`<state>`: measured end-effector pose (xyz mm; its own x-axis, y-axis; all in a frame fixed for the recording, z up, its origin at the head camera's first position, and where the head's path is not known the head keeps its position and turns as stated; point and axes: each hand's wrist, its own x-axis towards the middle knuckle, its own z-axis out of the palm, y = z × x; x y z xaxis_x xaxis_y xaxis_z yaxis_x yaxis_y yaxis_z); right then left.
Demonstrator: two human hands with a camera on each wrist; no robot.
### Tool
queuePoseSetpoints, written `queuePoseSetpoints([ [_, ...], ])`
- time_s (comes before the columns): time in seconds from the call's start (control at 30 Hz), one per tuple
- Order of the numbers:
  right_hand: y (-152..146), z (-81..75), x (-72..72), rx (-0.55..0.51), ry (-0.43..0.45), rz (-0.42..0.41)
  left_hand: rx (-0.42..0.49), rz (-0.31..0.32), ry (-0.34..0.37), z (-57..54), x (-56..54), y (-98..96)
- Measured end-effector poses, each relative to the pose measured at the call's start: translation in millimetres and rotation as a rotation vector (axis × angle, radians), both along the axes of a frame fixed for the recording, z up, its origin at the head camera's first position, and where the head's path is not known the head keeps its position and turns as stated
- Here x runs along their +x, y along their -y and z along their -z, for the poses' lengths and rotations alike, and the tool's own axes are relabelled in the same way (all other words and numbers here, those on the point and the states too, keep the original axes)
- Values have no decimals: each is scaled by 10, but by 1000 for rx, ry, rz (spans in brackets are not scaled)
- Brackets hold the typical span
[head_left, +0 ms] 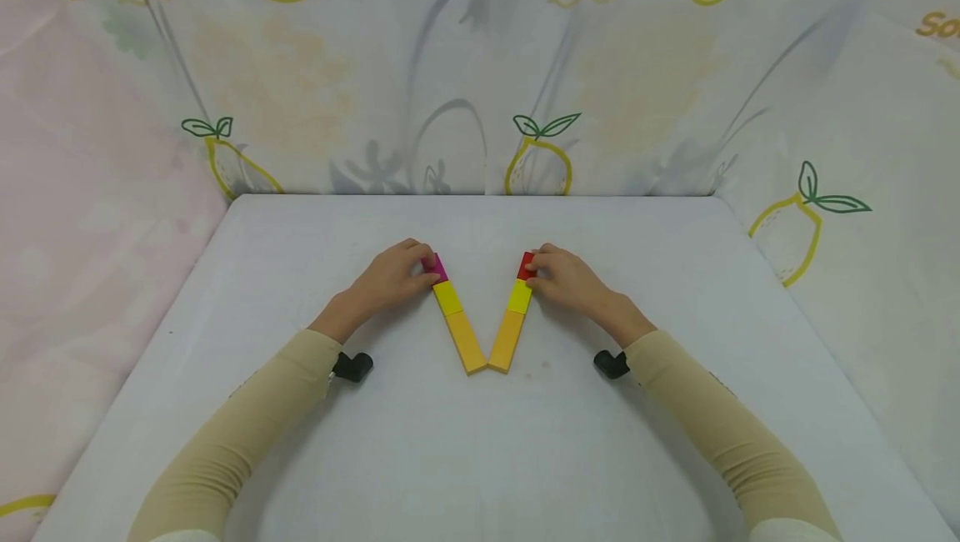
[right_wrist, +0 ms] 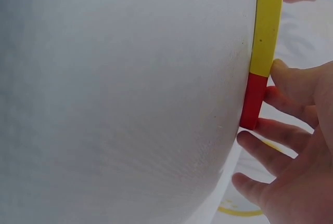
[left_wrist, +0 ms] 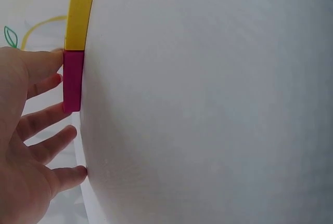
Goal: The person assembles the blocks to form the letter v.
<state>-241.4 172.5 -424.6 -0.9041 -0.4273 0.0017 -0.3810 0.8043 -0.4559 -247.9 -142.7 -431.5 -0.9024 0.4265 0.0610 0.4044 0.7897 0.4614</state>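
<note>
Blocks lie end to end on the white table in two slanting rows forming a V. The left row has a magenta block (head_left: 441, 269) at its far end, then a yellow block (head_left: 448, 298) and a longer orange block (head_left: 467, 343). In the right row, a red block (head_left: 526, 267) lies beyond another yellow block (head_left: 519, 297) and a second orange block (head_left: 506, 342). My left hand (head_left: 392, 275) holds the magenta block between thumb and fingers, its outer fingers spread in the left wrist view. Likewise, my right hand (head_left: 572, 279) holds the red block from the right.
The white tabletop (head_left: 480, 459) extends around both rows. Behind it hangs a pale curtain (head_left: 645, 83) printed with lemons and lettering. A black angled piece (head_left: 356, 367) sits by the left wrist, and a similar black piece (head_left: 611, 364) by the right.
</note>
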Motion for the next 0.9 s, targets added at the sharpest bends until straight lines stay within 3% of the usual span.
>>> queuePoseSetpoints([
  [0.9,-12,20,-11,-9,-13,-22,9,5,11,13,-5,-7],
])
